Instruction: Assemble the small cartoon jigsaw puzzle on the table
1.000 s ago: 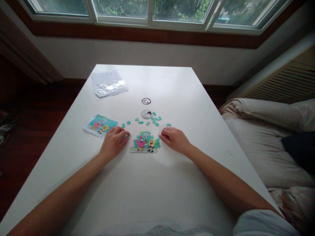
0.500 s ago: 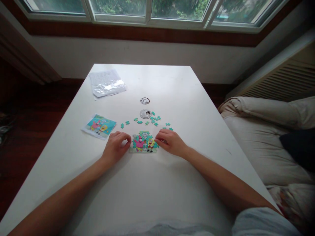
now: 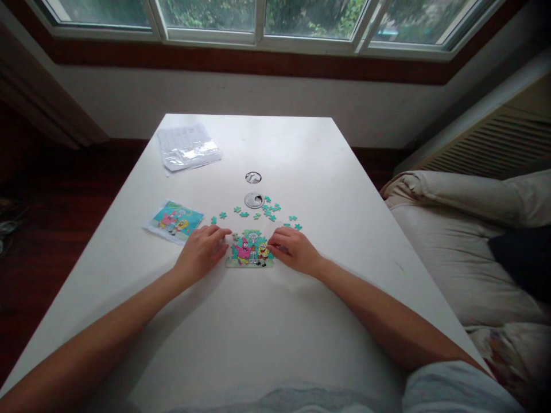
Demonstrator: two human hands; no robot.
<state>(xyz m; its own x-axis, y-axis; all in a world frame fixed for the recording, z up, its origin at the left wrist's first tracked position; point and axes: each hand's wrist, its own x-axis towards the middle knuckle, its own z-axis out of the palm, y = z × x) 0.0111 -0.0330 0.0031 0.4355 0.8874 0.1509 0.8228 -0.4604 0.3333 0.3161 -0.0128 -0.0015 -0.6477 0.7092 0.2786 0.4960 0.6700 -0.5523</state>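
A partly assembled jigsaw puzzle point(image 3: 253, 252) with cartoon figures on a teal background lies flat on the white table, between my two hands. My left hand point(image 3: 205, 246) is at its left edge, thumb and fingers apart, with nothing seen between them. At the right edge, my right hand point(image 3: 295, 249) has its fingertips pinched together over the yellow figure's side. Whatever is in that pinch is hidden. Loose teal puzzle pieces point(image 3: 271, 212) are scattered just beyond the puzzle, several of them near my right hand.
A picture packet point(image 3: 177, 221) showing the same figures lies left of the puzzle. Papers in a clear plastic sleeve point(image 3: 189, 148) rest at the far left of the table point(image 3: 258, 327). Two round metal fittings point(image 3: 253, 199) are set in the tabletop. A cushioned sofa point(image 3: 465, 246) stands to the right.
My left hand's fingers have spread from a near pinch. My right hand has shifted slightly left, its fingertips now further over the puzzle's right edge.
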